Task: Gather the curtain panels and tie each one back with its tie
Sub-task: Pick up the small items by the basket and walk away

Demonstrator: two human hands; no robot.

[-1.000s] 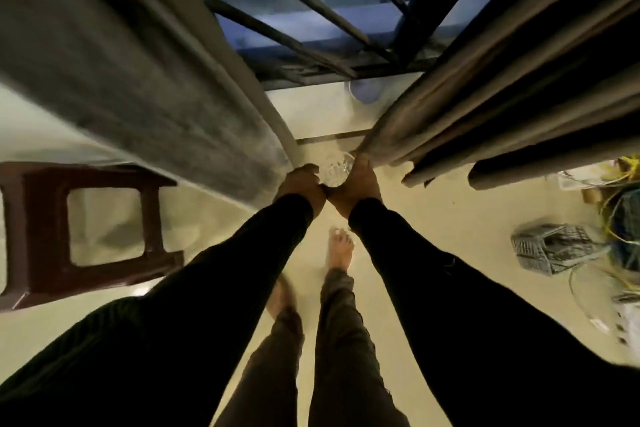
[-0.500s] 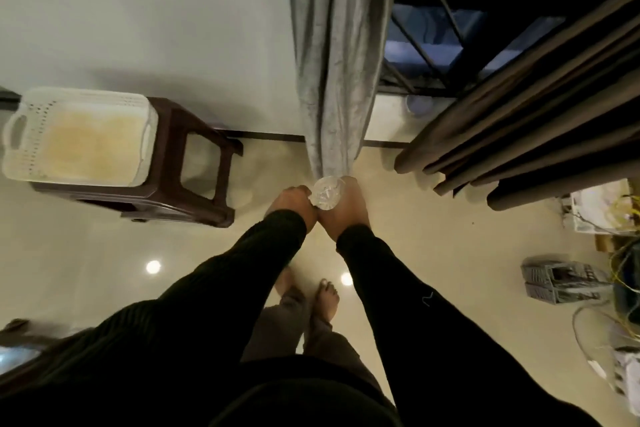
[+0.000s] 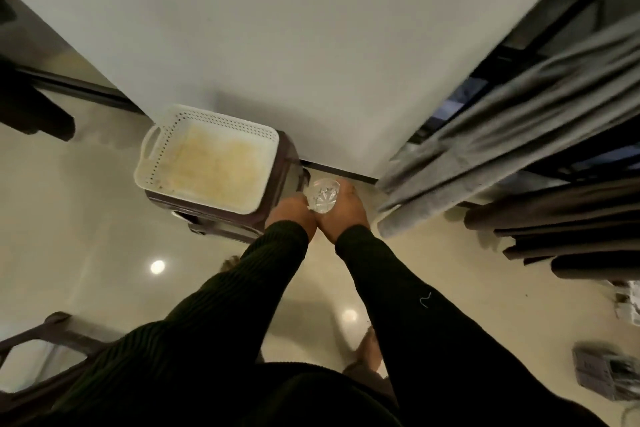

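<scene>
My left hand (image 3: 290,216) and my right hand (image 3: 343,218) are pressed side by side, together holding a small clear cut-glass piece (image 3: 322,198) in their fingers. They hover just right of a brown stool (image 3: 221,227). The grey curtain panel (image 3: 485,135) hangs loose to the right of my hands, not touched by either. Behind it hangs a darker brown curtain panel (image 3: 561,229) in folds. I see no tie on either panel.
A white perforated basket (image 3: 221,118) sits on the brown stool against the white wall (image 3: 311,28). A second stool (image 3: 41,340) is at the bottom left. A grey crate (image 3: 606,374) lies on the floor at the right. My feet are below my arms.
The view has swung left, so the curtains now sit at the right. My hands, still holding the glass piece, have moved away from the grey panel's hem toward the stool.
</scene>
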